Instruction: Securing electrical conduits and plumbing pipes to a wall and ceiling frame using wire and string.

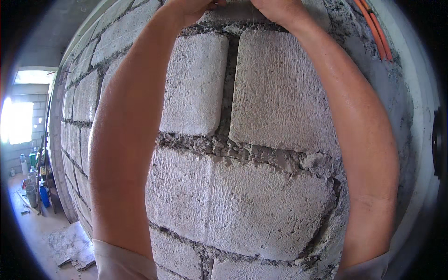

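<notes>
Both my forearms reach up in front of a wall of rough grey blocks [275, 88]. My left hand [193, 8] is at the top edge of the view, its fingers partly curled and mostly cut off. To its right, my right hand [278, 9] is also cut by the top edge, with its fingers out of sight. Between the hands shows a darker grey, smooth patch [237, 13] against the wall; I cannot make out whether it is a block face or something held. Crumbly mortar joints [228, 147] run between the blocks below.
Two orange conduits [375, 30] run down the wall at upper right, near a pale vertical edge. At far left is a bright window [19, 122], with bottles and a blue container [44, 196] on the floor. Broken slabs [72, 247] lie at lower left.
</notes>
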Tool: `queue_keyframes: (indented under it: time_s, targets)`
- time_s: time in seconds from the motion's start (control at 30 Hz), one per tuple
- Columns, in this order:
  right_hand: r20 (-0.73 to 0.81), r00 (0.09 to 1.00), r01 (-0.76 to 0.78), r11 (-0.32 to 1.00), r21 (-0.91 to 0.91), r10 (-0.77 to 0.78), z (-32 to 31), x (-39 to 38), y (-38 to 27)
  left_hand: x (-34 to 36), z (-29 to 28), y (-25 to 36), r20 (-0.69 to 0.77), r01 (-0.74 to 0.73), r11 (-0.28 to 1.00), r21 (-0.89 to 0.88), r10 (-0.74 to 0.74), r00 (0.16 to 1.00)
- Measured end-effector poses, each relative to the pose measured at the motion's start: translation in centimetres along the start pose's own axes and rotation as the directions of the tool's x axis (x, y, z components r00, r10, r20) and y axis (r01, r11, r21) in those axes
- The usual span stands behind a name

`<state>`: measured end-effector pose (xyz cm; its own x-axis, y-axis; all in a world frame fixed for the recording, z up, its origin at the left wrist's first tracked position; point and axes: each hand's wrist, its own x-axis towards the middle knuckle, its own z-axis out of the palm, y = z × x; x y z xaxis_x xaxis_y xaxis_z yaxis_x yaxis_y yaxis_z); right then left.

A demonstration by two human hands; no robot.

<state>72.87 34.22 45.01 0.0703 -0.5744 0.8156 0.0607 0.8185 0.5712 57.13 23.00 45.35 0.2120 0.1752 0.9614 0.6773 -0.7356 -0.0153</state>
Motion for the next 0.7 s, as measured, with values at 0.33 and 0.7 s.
queue_keyframes:
  time_s: [0.33, 0.7]
  targets:
    - [-0.124, 0.987, 0.102, 0.995, 0.000, -0.102, 0.0, -1.1, -1.5, 1.0, 0.1, 0.1, -0.073, 0.042, 0.999, -0.025, -0.044, 0.996]
    - [-0.069, 0.991, 0.106, 0.991, -0.076, -0.111, -0.1, -0.8, -1.1, 0.3, 1.3, 1.5, -0.137, 0.092, 0.995, -0.040, -0.097, 0.986]
